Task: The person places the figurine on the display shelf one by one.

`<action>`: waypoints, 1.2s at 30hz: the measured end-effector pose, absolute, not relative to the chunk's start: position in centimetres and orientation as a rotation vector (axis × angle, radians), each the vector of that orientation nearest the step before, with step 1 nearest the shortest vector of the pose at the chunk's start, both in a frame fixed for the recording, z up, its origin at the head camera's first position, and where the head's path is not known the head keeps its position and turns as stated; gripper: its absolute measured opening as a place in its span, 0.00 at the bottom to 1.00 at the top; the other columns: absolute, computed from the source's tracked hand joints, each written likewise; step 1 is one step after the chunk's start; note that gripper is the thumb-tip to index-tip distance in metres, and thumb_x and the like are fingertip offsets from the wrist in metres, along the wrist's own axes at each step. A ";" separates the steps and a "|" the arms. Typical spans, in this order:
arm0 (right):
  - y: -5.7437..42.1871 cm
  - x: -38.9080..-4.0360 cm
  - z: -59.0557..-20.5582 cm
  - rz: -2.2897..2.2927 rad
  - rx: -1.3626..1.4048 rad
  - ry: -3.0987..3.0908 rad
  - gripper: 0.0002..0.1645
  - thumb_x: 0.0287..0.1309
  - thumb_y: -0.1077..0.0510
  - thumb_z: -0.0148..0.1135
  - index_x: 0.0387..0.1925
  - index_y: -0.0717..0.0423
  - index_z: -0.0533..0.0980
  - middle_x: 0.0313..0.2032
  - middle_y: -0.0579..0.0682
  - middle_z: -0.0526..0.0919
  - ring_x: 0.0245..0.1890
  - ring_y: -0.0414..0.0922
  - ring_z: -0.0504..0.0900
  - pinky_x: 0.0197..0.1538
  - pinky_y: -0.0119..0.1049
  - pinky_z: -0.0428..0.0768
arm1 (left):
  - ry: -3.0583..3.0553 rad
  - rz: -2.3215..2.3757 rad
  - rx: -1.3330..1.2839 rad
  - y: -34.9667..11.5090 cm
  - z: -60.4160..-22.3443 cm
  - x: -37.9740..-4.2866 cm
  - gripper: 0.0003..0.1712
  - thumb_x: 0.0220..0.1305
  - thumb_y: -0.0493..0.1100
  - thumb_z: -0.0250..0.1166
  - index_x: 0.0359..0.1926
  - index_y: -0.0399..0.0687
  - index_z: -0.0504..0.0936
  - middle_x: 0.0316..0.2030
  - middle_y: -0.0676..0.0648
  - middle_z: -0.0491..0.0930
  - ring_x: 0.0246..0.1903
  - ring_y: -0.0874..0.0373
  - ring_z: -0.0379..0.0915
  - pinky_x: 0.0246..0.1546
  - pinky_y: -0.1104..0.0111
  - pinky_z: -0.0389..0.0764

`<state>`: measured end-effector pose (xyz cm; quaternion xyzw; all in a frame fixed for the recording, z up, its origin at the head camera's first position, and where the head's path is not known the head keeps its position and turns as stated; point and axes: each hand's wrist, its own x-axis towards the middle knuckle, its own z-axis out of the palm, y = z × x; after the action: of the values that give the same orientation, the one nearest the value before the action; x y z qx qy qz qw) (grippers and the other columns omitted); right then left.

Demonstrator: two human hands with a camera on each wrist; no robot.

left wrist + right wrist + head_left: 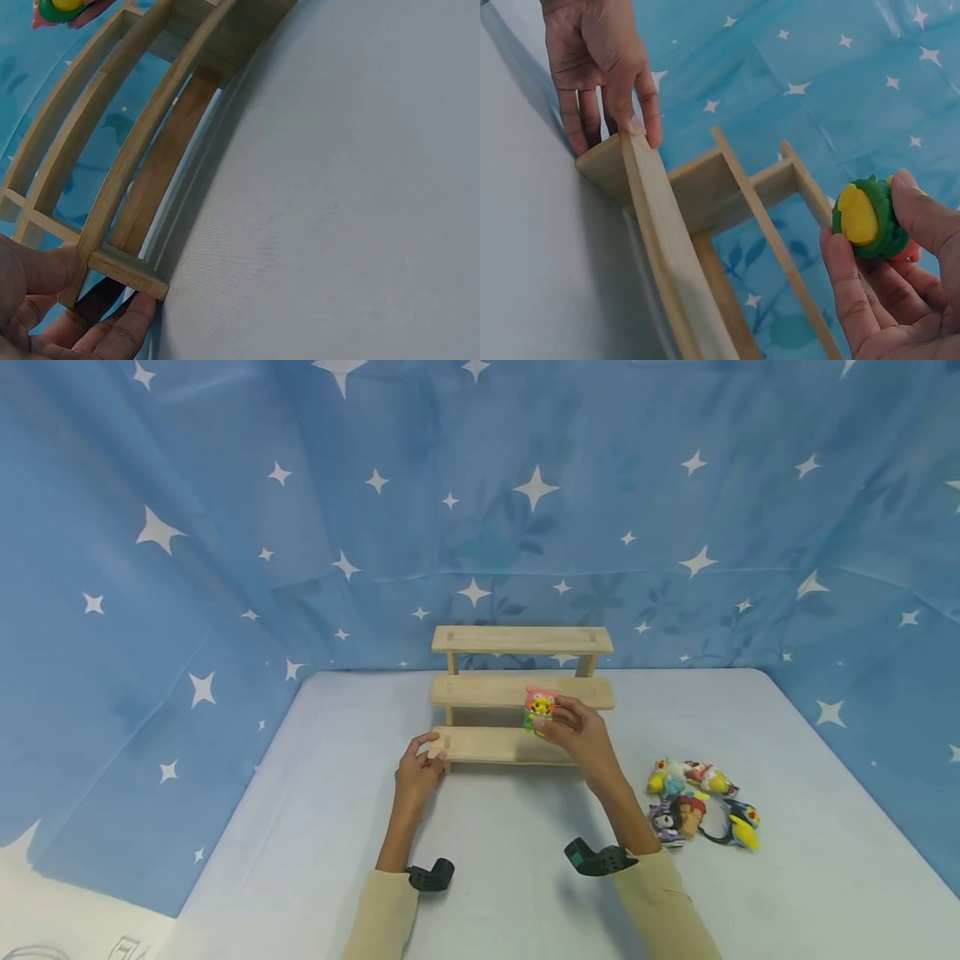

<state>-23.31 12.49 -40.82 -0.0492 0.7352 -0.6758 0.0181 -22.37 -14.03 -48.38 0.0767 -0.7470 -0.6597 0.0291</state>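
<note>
Pale wood: one shelf [480, 692], three stepped tiers, upright on the white table [495, 860], the curtain behind it.

Figure [541, 705], one: pink hood, yellow face, green body, yellow underside; held off the table, seen against the middle tier in the head view. Whether it touches the shelf cannot be told.

Right hand [588, 742]: pinches the figure between thumb and fingers.

Left hand [418, 772]: grips the left end of the lowest tier, thumb and fingers on the wood.

Cluster [690, 810], assorted toys: yellow, blue, red, purple and black pieces, on the table to the right of the shelf.

Curtain [420, 527]: blue, white stars.

Sleeves [382, 910], two: beige.

Cameras [600, 858], two: black, one per wrist.
</note>
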 end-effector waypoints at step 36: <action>7.1 -29.3 -38.1 -2.260 -0.394 2.089 0.41 0.61 0.64 0.64 0.72 0.56 0.57 0.57 0.62 0.73 0.39 0.37 0.82 0.45 0.41 0.84 | -2.303 -1.989 0.250 -13.9 -48.9 -22.2 0.22 0.69 0.35 0.59 0.62 0.49 0.72 0.39 0.39 0.84 0.34 0.54 0.79 0.37 0.68 0.79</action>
<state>-29.29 7.10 -38.12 -0.1270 0.6731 -0.7283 0.0192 -22.20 -13.85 -48.87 0.0817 -0.7535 -0.6509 0.0442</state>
